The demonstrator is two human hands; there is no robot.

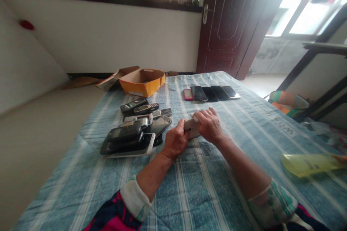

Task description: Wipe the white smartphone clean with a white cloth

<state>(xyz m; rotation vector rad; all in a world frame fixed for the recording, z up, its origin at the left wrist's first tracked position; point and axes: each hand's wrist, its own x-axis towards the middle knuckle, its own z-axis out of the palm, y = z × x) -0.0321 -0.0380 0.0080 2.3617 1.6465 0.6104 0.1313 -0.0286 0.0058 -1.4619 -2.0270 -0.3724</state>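
Our left hand (175, 140) curls its fingers (181, 125) round the near end of a pale phone (191, 128), thumb lying along its edge. Our right hand (209, 125) folds over the far end, fingers bent and pressed together on top. The phone sits pinched between both hands, just above the striped cloth (217, 177); only its middle shows, the ends are covered. Whether something white sits under the right fingertips, we cannot tell.

Just beside our left hand lies a pile of old phones (132, 133), keypad handsets stacked on flat slabs. Beyond our right hand, a row of smartphones (215, 93) lies side by side, with a pink phone (187, 94) touching its left end. Farther back stands an orange cardboard box (142, 81), flaps open. Well off to the right lies a yellow-green spray bottle (309, 164).
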